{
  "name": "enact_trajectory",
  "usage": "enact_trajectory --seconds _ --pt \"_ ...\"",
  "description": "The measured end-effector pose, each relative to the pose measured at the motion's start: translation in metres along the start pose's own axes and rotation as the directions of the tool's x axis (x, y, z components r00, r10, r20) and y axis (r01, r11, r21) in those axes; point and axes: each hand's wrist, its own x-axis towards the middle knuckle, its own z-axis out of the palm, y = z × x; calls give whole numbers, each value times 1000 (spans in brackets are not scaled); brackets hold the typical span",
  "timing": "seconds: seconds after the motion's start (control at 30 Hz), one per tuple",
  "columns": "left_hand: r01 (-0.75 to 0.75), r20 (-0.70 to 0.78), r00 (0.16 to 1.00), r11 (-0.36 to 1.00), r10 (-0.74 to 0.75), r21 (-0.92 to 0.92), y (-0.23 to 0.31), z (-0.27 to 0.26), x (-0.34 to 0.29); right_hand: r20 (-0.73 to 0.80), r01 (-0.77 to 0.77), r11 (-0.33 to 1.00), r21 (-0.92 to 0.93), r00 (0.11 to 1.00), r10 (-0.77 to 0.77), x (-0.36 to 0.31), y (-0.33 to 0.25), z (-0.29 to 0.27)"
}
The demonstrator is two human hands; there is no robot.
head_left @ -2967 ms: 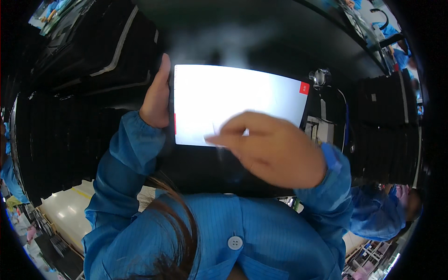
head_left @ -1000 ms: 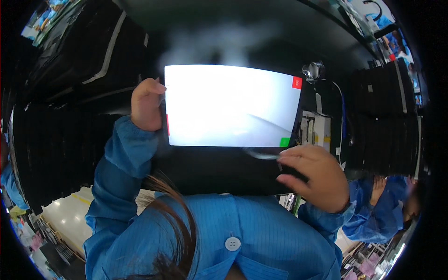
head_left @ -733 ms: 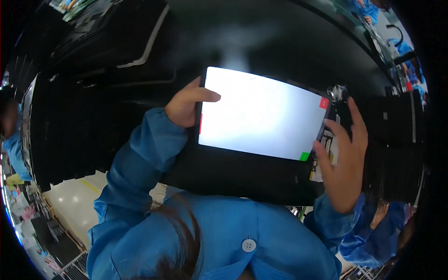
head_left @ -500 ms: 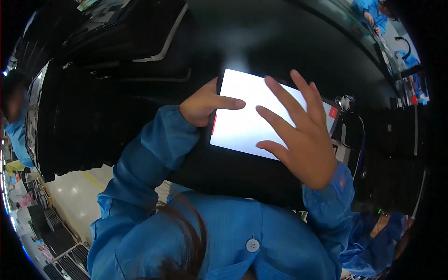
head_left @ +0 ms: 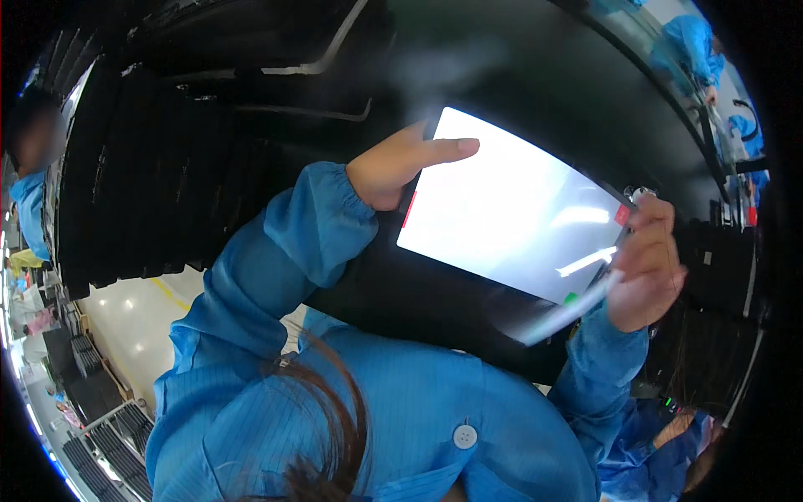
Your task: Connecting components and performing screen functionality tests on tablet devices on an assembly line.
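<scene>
A flat tablet-like panel (head_left: 493,209) with a bright white lit screen is tilted in front of me, its right end lower. My left hand (head_left: 389,167) grips its left edge, the thumb lying over the front. At the right end my right hand (head_left: 648,268) is curled, its fingers closed on a clear film (head_left: 570,316). The film bows down past the panel's lower right corner, smeared by motion; how much of it still touches the screen I cannot tell. A red tab (head_left: 623,215) shows by the right hand, a green tab (head_left: 571,299) at the lower corner.
Dark stacked trays or slabs (head_left: 150,184) stand at the left, beside a person in a blue sleeve (head_left: 32,213). More people in blue (head_left: 690,50) are at the upper right. Another blue sleeve (head_left: 644,452) shows at the lower right. A black work surface (head_left: 502,50) stretches beyond the panel.
My right hand has gone from spread over the screen to closed at its right end, with clear film now showing there. The panel has shifted rightward in view and tilts more.
</scene>
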Motion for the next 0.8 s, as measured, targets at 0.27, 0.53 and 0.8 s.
enact_trajectory --seconds 0.27,0.53,0.8 --pt "-13 -143 990 1000 16 26 -7 -10 5 -353 -136 606 784 705 615 -25 24 -74" --pt "-77 -180 979 991 95 106 -13 -8 5 -199 -42 360 932 771 605 -37 37 -94" --pt "-55 -221 973 997 64 47 -7 5 4 -99 -78 286 955 825 556 -38 34 -92"
